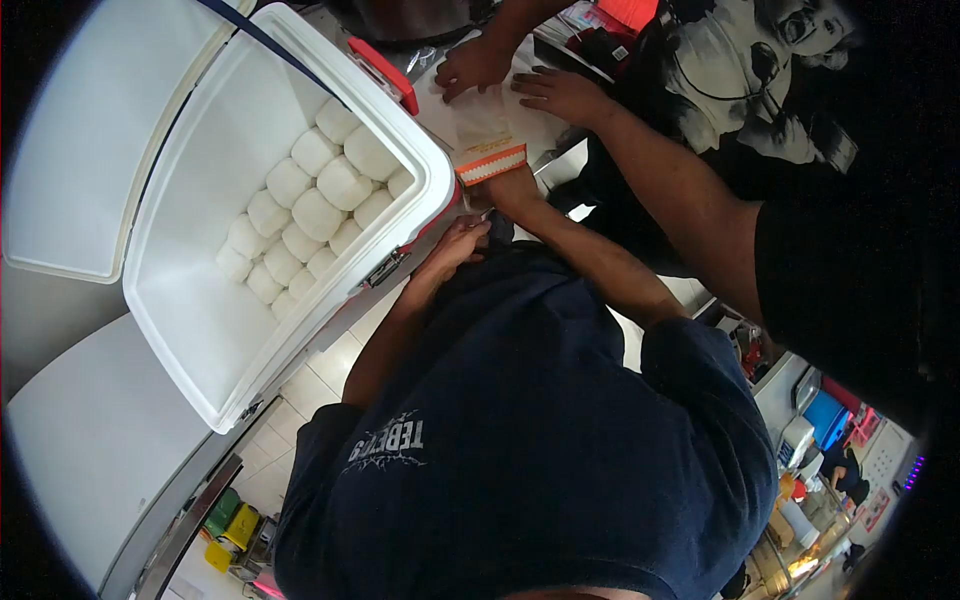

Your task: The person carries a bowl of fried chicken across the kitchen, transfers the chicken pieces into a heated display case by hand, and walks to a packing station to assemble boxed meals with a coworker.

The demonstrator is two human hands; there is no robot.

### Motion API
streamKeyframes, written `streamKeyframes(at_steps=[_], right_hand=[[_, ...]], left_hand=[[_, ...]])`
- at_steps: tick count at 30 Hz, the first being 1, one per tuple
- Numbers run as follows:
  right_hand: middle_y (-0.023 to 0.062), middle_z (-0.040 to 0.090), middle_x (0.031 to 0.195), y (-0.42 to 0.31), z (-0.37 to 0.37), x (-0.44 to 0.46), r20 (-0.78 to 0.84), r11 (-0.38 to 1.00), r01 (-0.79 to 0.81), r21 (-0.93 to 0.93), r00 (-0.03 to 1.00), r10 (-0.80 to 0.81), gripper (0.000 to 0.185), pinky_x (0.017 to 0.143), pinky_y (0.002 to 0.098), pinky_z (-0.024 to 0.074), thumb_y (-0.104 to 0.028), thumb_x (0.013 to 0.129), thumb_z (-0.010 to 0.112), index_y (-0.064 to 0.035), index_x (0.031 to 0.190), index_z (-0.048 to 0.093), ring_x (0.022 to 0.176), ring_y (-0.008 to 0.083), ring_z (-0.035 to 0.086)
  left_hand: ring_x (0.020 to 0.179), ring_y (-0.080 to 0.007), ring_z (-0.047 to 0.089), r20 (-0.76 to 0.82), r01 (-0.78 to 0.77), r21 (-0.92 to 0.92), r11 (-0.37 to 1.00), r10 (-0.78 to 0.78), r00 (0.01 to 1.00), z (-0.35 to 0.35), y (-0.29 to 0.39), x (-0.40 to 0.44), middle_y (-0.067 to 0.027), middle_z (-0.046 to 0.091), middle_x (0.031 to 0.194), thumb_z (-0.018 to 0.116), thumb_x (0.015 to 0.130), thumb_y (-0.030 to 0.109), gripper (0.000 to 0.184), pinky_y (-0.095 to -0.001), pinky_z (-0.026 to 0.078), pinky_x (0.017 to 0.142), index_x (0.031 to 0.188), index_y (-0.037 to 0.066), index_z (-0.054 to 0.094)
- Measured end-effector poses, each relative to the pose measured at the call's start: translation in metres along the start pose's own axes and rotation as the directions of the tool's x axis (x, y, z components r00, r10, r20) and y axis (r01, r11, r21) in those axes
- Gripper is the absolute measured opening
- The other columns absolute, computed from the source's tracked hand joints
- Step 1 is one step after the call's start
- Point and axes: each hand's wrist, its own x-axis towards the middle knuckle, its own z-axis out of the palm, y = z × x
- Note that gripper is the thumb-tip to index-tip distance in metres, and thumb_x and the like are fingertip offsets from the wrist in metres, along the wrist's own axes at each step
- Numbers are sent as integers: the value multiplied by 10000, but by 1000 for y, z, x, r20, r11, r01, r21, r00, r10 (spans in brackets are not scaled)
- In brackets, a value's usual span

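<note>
My left hand [462, 244] is beside the front wall of a white cooler box [190, 330], with its fingers curled together. Close to those fingertips is a small dark thing I cannot make out. My right hand [513, 190] reaches to the lower edge of a clear plastic packet with an orange-and-white strip [491, 165]. Its fingers are hidden by the strip, so whether they grip it does not show. Inside the open cooler box, several round white dough-like balls [318, 215] lie packed in rows, touching each other.
Across from me, a co-worker's two hands [566, 97] rest on the plastic. The cooler's lid [80, 140] stands open on the left, beside a white table [90, 430]. Coloured bins [238, 525] are on the lower left, and a cluttered counter [815, 470] is on the lower right.
</note>
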Motion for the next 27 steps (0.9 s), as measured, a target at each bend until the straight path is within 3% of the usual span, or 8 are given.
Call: streamKeyframes(at_steps=[4, 7, 10, 14, 16, 20, 22, 27], right_hand=[[94, 573, 944, 0, 21, -5, 45, 979, 26, -203, 999, -17, 301, 795, 478, 358, -256, 660, 570, -98, 916, 560, 914, 304, 521], [99, 574, 951, 13, 39, -10, -84, 984, 84, -155, 992, -98, 320, 812, 470, 357, -283, 660, 577, -95, 918, 561, 921, 303, 522], [111, 571, 971, 19, 41, -3, 18, 998, 52, -21, 999, -51, 347, 814, 443, 376, -296, 650, 597, -97, 932, 565, 931, 304, 524], [132, 566, 989, 11, 3, 11, 68, 997, 70, 35, 995, -73, 404, 795, 411, 408, -320, 653, 620, -82, 973, 556, 914, 307, 537], [134, 570, 993, -1, -19, 19, 429, 938, -333, 99, 864, 262, 475, 767, 392, 434, -372, 652, 643, -87, 1019, 546, 911, 306, 548], [142, 566, 1026, 12, -24, 10, 387, 873, -428, 236, 865, 320, 503, 778, 363, 432, -348, 646, 672, -65, 1039, 538, 934, 289, 547], [139, 571, 1041, 23, -17, 3, 397, 862, -489, 133, 823, 405, 539, 796, 373, 433, -490, 657, 622, -142, 1064, 560, 947, 294, 548], [146, 579, 1030, 46, -12, 3, 535, 827, -518, 217, 772, 343, 566, 821, 354, 423, -518, 667, 598, -103, 1052, 568, 956, 295, 546]], left_hand=[[1006, -261, 481, 111, 87, -393, 915, -47, 993, -4, -15, 26, -152, 454, 1135, 450, 873, 319, 450, -371, 413, 862, 1195, 20, 356], [1049, -281, 465, 261, 141, -568, 811, 15, 965, -7, -29, 47, -166, 436, 1185, 352, 900, 373, 483, -391, 384, 910, 1199, -5, 347], [1100, -301, 437, 227, 165, -661, 732, -14, 974, -7, -21, 45, -175, 414, 1227, 272, 916, 386, 497, -394, 349, 946, 1212, -7, 337], [1129, -302, 419, 225, 134, -686, 715, 34, 974, -4, -16, 45, -177, 410, 1237, 245, 919, 390, 510, -391, 337, 958, 1230, -7, 319], [1131, -296, 419, 205, 137, -691, 709, 10, 979, -3, -17, 46, -177, 409, 1241, 215, 919, 404, 532, -388, 331, 962, 1238, -14, 301], [1139, -286, 414, 173, 123, -684, 719, -4, 985, -1, -9, 40, -179, 412, 1242, 195, 919, 411, 554, -387, 332, 958, 1241, -31, 285], [1144, -282, 410, 211, 187, -730, 658, -43, 976, -1, -9, 40, -181, 417, 1239, 187, 921, 407, 565, -387, 334, 954, 1236, -53, 276], [1145, -282, 409, 269, 211, -714, 667, -17, 963, 2, -2, 34, -186, 425, 1229, 178, 922, 398, 565, -396, 332, 956, 1213, -70, 300]])
